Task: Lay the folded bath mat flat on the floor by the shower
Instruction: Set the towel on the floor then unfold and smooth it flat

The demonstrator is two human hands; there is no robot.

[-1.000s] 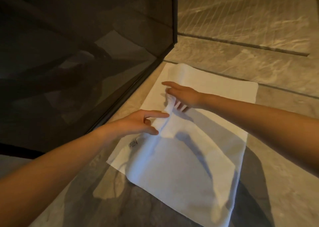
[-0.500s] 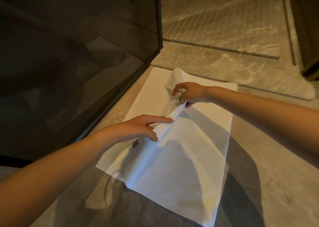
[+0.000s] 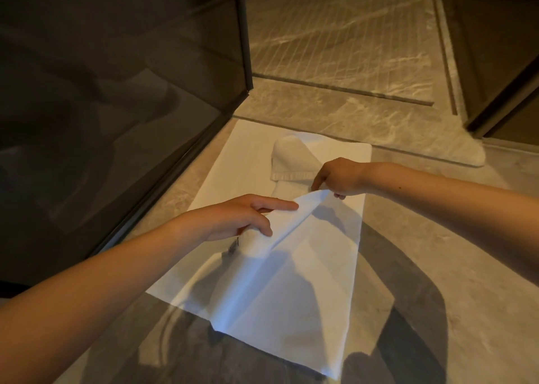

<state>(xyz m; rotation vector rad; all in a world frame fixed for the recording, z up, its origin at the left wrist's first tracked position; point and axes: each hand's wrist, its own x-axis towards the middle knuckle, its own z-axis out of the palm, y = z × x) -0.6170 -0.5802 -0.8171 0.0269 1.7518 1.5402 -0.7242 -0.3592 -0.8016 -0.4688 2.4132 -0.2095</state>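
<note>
A white bath mat (image 3: 294, 302) lies on the tiled floor beside the dark glass shower panel (image 3: 122, 115). Its lower layer is flat; an upper fold is lifted along a ridge between my hands, and a far flap is curled over near the mat's far end. My left hand (image 3: 245, 217) pinches the raised fold between thumb and fingers, index finger stretched out. My right hand (image 3: 338, 178) pinches the fold's far end with its fingertips.
The shower's dark metal frame (image 3: 243, 42) runs along the mat's left side. A floor step edge (image 3: 344, 87) crosses behind the mat. A dark door or cabinet (image 3: 501, 62) stands at the right. Bare marbled floor (image 3: 452, 252) lies right of the mat.
Both hands lifted the upper fold higher and drew it toward me. The far flap has curled over more. The view has shifted, showing more of the right side.
</note>
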